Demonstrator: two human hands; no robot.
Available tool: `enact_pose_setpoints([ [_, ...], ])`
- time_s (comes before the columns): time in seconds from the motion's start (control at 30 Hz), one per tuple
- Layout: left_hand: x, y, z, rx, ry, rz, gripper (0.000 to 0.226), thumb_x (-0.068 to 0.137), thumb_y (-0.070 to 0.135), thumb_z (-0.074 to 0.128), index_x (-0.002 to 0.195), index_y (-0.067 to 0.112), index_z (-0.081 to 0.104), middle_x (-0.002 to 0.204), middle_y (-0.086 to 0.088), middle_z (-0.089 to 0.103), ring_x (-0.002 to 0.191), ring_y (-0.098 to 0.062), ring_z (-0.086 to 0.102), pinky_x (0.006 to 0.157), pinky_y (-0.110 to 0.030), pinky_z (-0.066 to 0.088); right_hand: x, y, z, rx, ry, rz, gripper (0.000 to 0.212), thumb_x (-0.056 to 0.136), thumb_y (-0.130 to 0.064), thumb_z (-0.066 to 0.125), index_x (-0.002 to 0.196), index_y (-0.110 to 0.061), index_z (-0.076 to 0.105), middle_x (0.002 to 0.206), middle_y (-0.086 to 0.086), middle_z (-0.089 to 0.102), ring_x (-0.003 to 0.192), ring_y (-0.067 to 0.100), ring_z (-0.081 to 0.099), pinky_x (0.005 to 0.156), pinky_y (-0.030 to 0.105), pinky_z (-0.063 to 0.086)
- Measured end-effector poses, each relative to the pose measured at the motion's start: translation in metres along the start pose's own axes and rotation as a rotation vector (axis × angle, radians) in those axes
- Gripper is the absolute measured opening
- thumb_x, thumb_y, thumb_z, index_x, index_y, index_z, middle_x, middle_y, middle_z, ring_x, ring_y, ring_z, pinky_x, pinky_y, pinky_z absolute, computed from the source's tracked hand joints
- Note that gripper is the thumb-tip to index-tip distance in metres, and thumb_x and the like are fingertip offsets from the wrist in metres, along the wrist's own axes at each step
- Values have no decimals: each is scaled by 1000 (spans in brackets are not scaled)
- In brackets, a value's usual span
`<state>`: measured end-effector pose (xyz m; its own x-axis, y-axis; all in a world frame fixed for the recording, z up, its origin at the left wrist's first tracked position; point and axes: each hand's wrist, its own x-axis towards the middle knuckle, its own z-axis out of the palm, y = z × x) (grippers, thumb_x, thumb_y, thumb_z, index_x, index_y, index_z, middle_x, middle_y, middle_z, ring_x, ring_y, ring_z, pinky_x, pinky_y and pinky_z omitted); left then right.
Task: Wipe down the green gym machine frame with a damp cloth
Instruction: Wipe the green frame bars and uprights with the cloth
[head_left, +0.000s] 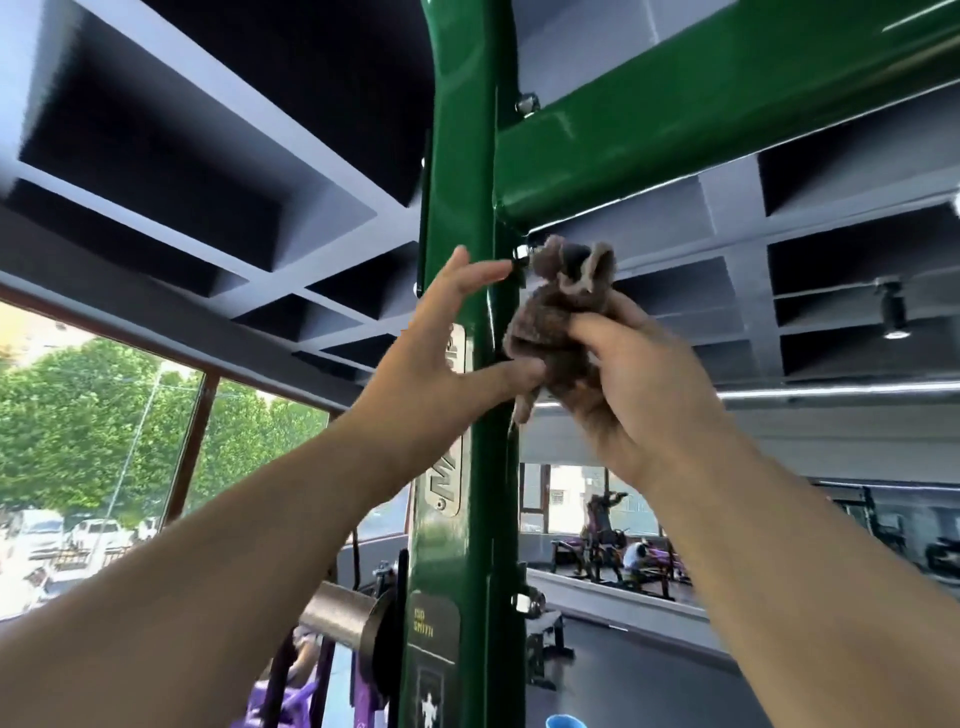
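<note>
We see right hand (639, 384) gripping bunched brown cloth (561, 312) beside green upright (467, 156), just under crossbeam (727, 104); left hand (436, 353) spread across upright, index tip near bolt (521, 253), thumb touching cloth

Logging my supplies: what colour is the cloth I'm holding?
Brownish grey cloth, bunched in the right hand; head view.

The frame post (467, 156) and crossbeam (727, 104) are glossy dark green, and their bolts (521, 253) are silver. The cloth (550, 317) is fuzzy greyish brown with a paler edge. The ceiling (156, 130) is a grey grid around black recesses. The bar sleeve (337, 618) is brushed silver.
</note>
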<state>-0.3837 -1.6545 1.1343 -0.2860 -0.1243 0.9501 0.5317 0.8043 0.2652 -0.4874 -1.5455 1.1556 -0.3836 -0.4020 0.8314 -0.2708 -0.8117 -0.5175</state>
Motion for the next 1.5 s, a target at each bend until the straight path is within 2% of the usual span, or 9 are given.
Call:
enact_pose_setpoints([
  [0.13,5,-33,-9,-107,330,-376,60,91,46,59,145,43,33,154,5,35,135,-14,36,105,-36,28,28,17,8,-799,91,-415,42,92,-4,60,128,-26,66,115,-2,66,85,-1,64,74,13,53],
  [0.33,-18,-72,11,-21,165,-605,52,102,52,27,145,24,40,130,-4,53,117,-22,49,102,-32,34,-50,80,-27,-1123,-66,-449,46,83,-6,59,123,-25,69,122,-8,65,100,7,63,94,10,44],
  [0.53,-35,-88,15,-204,265,-769,50,97,63,34,102,22,63,100,-13,66,101,-33,62,97,-52,49,35,27,16,-1201,179,-537,44,92,-11,63,135,-21,60,113,6,72,96,20,67,94,29,52],
  [0.73,-29,-94,11,-171,241,-724,65,98,62,30,111,9,64,88,-8,65,85,-24,63,89,-39,52,-21,59,8,-1126,65,-433,18,96,-31,61,89,-19,73,57,-13,55,49,4,54,44,11,34],
  [0.9,-33,-94,15,-169,246,-696,66,100,59,28,120,7,61,88,-7,68,84,-22,63,83,-34,50,-70,75,-14,-1131,-46,-264,22,90,-26,71,112,-25,75,84,-16,73,71,1,64,68,12,52],
  [1.0,-36,-100,17,-243,270,-695,56,98,60,32,93,11,60,55,5,64,61,-13,63,80,-36,52,-8,44,8,-1072,90,-380,40,91,-13,68,129,-21,62,108,-6,68,95,7,62,93,21,50],
  [1.1,-36,-100,17,-209,232,-695,60,95,65,30,104,16,63,85,-3,71,87,-22,65,96,-47,50,34,31,23,-1120,154,-498,46,93,-8,62,137,-19,58,127,0,67,107,10,63,91,5,38],
  [1.2,-34,-101,14,-196,220,-683,73,93,70,31,133,15,56,125,-13,64,118,-32,58,106,-52,42,-11,60,3,-1193,68,-458,44,92,-4,59,133,-19,61,127,4,67,71,-3,58,66,-2,40],
  [1.5,-40,-90,12,-163,169,-689,63,100,58,28,139,14,51,127,-14,62,116,-27,59,104,-42,45,-76,73,-15,-1248,-14,-274,55,88,2,59,136,-26,59,107,5,73,72,10,63,74,14,50],
])
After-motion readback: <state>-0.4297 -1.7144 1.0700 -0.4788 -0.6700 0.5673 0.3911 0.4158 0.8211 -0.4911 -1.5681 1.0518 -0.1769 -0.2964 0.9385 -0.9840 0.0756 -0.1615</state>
